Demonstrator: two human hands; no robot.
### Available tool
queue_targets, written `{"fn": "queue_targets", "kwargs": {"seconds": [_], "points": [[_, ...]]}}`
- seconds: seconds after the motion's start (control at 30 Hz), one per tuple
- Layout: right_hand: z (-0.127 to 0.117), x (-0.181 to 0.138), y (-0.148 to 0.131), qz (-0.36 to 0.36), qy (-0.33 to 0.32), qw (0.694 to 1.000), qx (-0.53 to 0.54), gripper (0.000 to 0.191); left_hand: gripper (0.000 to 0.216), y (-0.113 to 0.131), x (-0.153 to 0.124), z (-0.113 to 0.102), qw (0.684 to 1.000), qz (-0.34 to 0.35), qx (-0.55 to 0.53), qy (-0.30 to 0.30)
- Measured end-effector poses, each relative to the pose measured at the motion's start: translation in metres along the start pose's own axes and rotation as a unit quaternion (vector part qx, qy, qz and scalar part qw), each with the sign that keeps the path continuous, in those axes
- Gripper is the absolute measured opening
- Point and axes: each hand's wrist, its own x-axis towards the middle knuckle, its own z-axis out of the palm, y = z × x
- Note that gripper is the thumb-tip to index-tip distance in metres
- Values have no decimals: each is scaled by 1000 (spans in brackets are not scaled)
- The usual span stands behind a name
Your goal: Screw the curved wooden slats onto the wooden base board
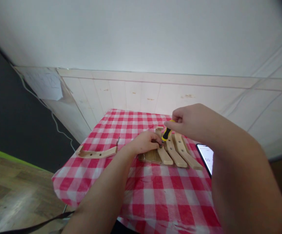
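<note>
Three curved pale-wood strips (175, 157) are lying on a red-and-white checked tablecloth (155, 185), well inside its near edge; the right hand (189, 118) is gripping a yellow-and-black screwdriver (166, 134) over the leftmost; the left hand (144, 142) is curling near its tip, hold unclear.

Wood trio (175, 156) on table (143, 195); phone (206, 156) near R of trio, lone wood pc (98, 154) well L, wall (131, 92) behind.

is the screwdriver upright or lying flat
The screwdriver is upright but tilted: the right hand holds it near the top, and its lower end points down toward a wooden piece.
</note>
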Motion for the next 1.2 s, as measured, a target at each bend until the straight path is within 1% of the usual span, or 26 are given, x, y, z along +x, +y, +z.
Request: {"fn": "queue_targets", "kwargs": {"seconds": [0.07,0.13,0.27,0.4,0.63,0.73,0.83,0.9,0.97,1.03,1.13,1.2], "points": [[7,5,-2,-11,16,1000,13,34,18,0,0,0,1000,-1,1,0],[12,8,-3,-29,16,999,42,34,19,1,0,-1,1000,-2,1,-1],[10,4,-2,-63,8,995,76,32,21,5,-1,-2,1000,-14,6,-3],[2,-3,0,-37,-21,999,35,28,19,8,-1,-1,1000,-15,9,-2],[6,3,4,-10,1,1000,-7,41,20,8,0,-2,1000,-20,17,-3],[6,2,3,-12,-5,1000,20,35,20,6,-1,-2,1000,-12,17,-2],[4,-1,4,-42,-8,997,67,29,21,5,-1,-2,1000,-6,11,0],[3,-3,6,-58,-21,994,86,28,21,5,-1,-2,1000,-1,15,2],[2,-4,9,-62,-41,994,81,26,20,6,-1,-2,1000,2,23,3],[1,-2,10,-48,-44,997,52,26,21,5,-2,-2,1000,-1,26,2],[1,1,10,1,-27,1000,6,38,20,1,-2,-1,1000,5,20,3],[2,1,10,14,-25,1000,-2,40,19,-3,-1,0,1000,17,12,0]]}}
